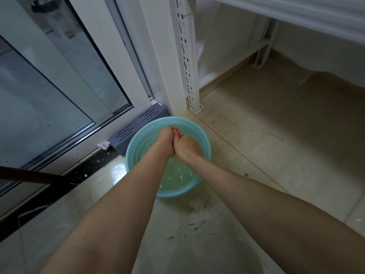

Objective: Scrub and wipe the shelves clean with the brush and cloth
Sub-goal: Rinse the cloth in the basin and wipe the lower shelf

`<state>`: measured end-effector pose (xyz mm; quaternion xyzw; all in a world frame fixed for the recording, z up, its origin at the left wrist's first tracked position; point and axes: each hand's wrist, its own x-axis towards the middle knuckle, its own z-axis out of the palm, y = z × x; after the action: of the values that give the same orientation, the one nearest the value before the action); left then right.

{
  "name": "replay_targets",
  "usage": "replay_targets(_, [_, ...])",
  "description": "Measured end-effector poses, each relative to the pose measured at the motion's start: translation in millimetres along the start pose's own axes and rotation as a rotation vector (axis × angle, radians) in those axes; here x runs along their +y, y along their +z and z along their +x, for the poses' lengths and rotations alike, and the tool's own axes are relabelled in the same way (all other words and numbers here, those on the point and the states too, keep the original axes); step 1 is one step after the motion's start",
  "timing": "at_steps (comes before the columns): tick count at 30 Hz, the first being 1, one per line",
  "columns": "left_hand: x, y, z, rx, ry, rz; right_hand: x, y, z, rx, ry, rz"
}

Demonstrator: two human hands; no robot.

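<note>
Left hand (166,140) and right hand (188,146) pressed together over teal basin (129,150), fingers curled, I couldn't tell what, if anything, they held

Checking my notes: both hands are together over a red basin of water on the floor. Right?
No: the basin is teal, not red, as the head view shows. The left hand and right hand are together over its water.

No writing can be read here. The print on the bottle (56,18), far beyond the left hand (166,140), is too blurred.
</note>
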<state>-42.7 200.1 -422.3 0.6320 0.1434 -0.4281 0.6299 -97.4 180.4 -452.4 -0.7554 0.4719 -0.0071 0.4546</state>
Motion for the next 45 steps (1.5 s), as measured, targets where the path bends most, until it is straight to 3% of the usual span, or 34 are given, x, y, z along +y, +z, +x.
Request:
replay_targets(4, [2.9, -19.3, -0.1, -0.086, -0.088, 0.470, 7.8, -15.5, 5.6, -0.201, 0.142, 0.182])
replay_targets(6, [8.4, -22.2, -3.8, -0.160, -0.077, 0.529, 14.4, -27.2, 6.5, -0.250, 0.190, 0.329])
replay_targets(10, [36.6, -10.5, -8.4, -0.060, 0.146, 0.544, 8.2, -61.2, 6.2, -0.301, 0.164, 0.523])
replay_targets(14, [86.4, 10.3, -26.0, -0.050, 0.315, 0.501, -34.7, -107.6, -2.5, -0.140, 0.046, 0.605])
replay_targets(19, [153.8, 44.5, -69.7, -0.092, 0.524, 0.758, -106.8, -174.7, -30.6, -0.005, -0.119, 0.788])
replay_targets(23, [211.1, 82.0, -124.2, -0.309, 0.550, 0.398, -158.0, -250.3, -62.7, 0.090, -0.259, 0.851])
replay_targets(26, [248.1, 119.6, -173.0, -0.603, 0.490, 0.267, -182.5, -310.1, -86.4, 0.206, -0.276, 0.910])
replay_targets(29, [275.7, 154.0, -217.6, -0.807, 0.524, 0.328, -182.5, -369.9, -113.0, 0.365, -0.280, 0.935])
replay_targets(34, [290.6, 207.2, -282.2, -0.721, 0.751, 0.439, -144.5, -459.4, -153.9, 0.783, -0.211, 0.904])
replay_targets(37, [284.0, 240.2, -314.2, -0.810, 0.718, 0.358, -114.6, -494.9, -177.4, 0.917, -0.107, 0.760])
replay_targets(42, [251.8, 291.1, -353.4, -0.882, 0.779, 0.536, -80.7, -515.0, -216.7, 0.938, 0.033, 0.597])
replay_targets(45, [224.2, 312.2, -375.4, -0.951, 0.850, 0.739, -81.2, -508.4, -231.9, 0.788, -0.109, 0.486])
